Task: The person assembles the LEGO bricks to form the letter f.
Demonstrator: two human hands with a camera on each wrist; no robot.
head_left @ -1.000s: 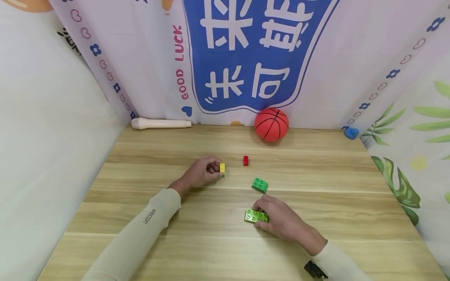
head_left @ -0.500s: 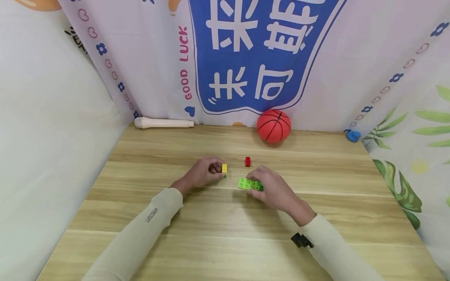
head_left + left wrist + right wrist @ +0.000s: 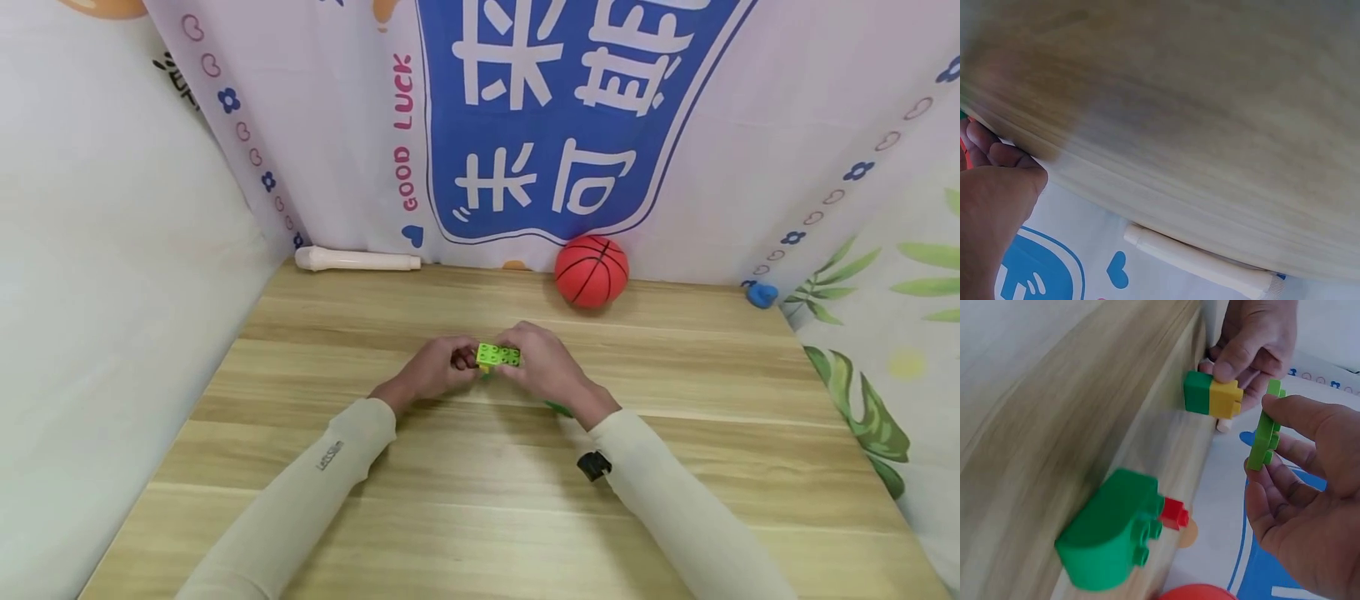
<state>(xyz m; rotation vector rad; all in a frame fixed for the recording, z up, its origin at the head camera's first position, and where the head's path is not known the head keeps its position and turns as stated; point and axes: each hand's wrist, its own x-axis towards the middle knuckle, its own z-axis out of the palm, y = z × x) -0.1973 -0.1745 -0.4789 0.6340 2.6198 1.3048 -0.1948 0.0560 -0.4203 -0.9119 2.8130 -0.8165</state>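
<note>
My left hand (image 3: pixel 433 367) holds a small stack at the table top: a yellow toy brick (image 3: pixel 1225 399) on top of a dark green brick (image 3: pixel 1197 392). In the right wrist view its thumb presses against the yellow one. Thumb and fingers of my right hand (image 3: pixel 542 362) pinch a flat lime-green brick (image 3: pixel 1264 436) with studs on top. That brick hovers over the yellow studs, a narrow gap showing between them. A curved green brick (image 3: pixel 1107 534) and a small red brick (image 3: pixel 1174 514) lie on the table; from the head, the right hand hides the red one.
At the back of the wooden table (image 3: pixel 450 517) stand a red ball with black lines (image 3: pixel 592 272), a white toy microphone (image 3: pixel 360 260) and a small blue toy (image 3: pixel 762 295). A printed cloth (image 3: pixel 697 192) hangs behind them.
The right hand has carried the lime-green brick from the front of the table, past the curved green brick, up and leftward over the yellow brick. The left hand keeps its hold on the stack.
</note>
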